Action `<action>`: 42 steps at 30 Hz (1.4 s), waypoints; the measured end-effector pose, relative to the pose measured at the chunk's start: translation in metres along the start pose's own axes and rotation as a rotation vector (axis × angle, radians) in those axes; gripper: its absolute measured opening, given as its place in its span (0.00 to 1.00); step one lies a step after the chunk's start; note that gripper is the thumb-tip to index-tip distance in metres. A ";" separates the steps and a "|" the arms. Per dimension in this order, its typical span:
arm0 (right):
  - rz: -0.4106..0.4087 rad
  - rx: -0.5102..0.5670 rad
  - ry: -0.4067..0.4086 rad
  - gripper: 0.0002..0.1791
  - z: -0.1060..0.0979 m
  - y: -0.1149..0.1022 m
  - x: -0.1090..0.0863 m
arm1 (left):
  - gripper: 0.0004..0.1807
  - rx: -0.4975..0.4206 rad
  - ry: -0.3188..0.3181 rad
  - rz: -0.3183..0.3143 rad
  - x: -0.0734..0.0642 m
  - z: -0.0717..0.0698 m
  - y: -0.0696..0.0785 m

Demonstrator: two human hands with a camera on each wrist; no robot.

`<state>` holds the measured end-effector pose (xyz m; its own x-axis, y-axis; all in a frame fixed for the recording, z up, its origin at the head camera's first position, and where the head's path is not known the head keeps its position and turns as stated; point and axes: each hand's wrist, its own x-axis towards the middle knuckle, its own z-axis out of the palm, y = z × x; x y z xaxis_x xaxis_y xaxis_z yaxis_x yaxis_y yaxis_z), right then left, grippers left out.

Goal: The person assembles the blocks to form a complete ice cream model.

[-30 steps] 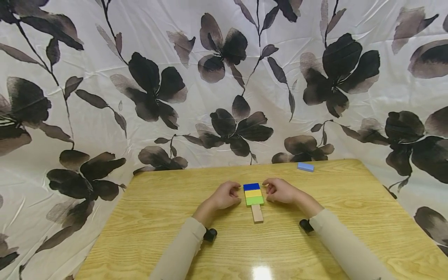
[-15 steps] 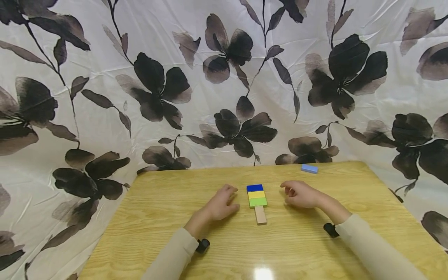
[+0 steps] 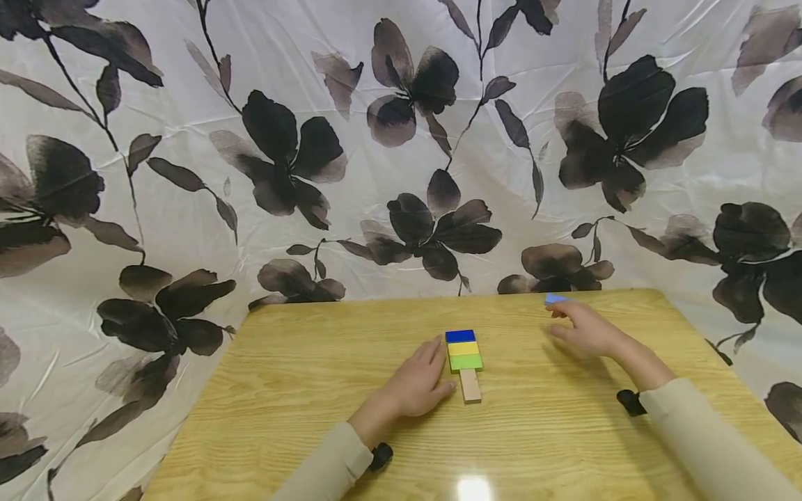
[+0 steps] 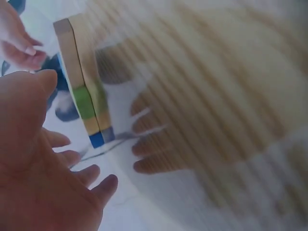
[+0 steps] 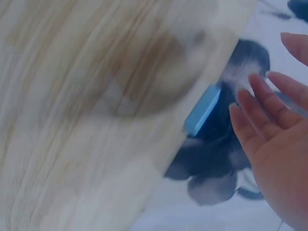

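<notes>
Near the table's middle lies a row of flat blocks: a dark blue block (image 3: 460,336) at the far end, then a yellow block (image 3: 464,348), a green block (image 3: 466,362) and a plain wooden block (image 3: 470,387) set endways like a stem. Along the row's left side lies my left hand (image 3: 418,381), fingers extended and right at the blocks' edges, holding nothing. My right hand (image 3: 585,330) reaches over a light blue block (image 5: 202,110) by the far edge, fingers apart and nothing gripped. In the head view its fingers partly cover that block.
The wood-grain table (image 3: 301,376) has a glossy top that reflects hands and blocks. Directly behind its far edge hangs a white cloth (image 3: 376,167) with dark flowers. Each wrist wears a small black camera.
My right hand has left the row's right side and moved right and away to the light blue block. My left hand's fingers have straightened beside the row. The view has shifted slightly.
</notes>
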<state>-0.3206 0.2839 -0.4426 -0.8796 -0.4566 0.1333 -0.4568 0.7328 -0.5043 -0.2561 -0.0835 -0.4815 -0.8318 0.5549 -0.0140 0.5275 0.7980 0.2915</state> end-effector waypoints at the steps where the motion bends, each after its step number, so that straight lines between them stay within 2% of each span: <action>1: 0.011 -0.005 0.013 0.27 -0.002 0.004 0.000 | 0.41 0.008 -0.007 -0.003 0.001 0.001 0.002; 7: 0.049 -0.048 0.096 0.26 -0.011 0.026 -0.002 | 0.42 0.044 -0.041 -0.027 0.011 0.011 0.007; 13: 0.076 -0.063 0.127 0.27 -0.015 0.040 -0.003 | 0.40 0.060 -0.063 -0.059 0.017 0.014 0.012; 18: 0.124 -0.059 0.126 0.29 -0.016 0.049 -0.005 | 0.39 0.076 -0.091 -0.076 0.019 0.016 0.014; 23: 0.151 -0.053 0.118 0.31 -0.017 0.055 -0.003 | 0.38 0.103 -0.105 -0.085 0.017 0.013 0.017; 35: 0.162 -0.029 0.123 0.32 -0.008 0.061 0.005 | 0.37 0.115 -0.113 -0.105 0.015 0.009 0.019; 42: 0.201 -0.002 0.113 0.35 -0.004 0.061 0.012 | 0.37 0.119 -0.122 -0.108 0.015 0.007 0.022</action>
<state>-0.3590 0.3247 -0.4685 -0.9622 -0.2417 0.1252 -0.2709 0.8046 -0.5285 -0.2559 -0.0562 -0.4821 -0.8615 0.4829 -0.1570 0.4588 0.8727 0.1668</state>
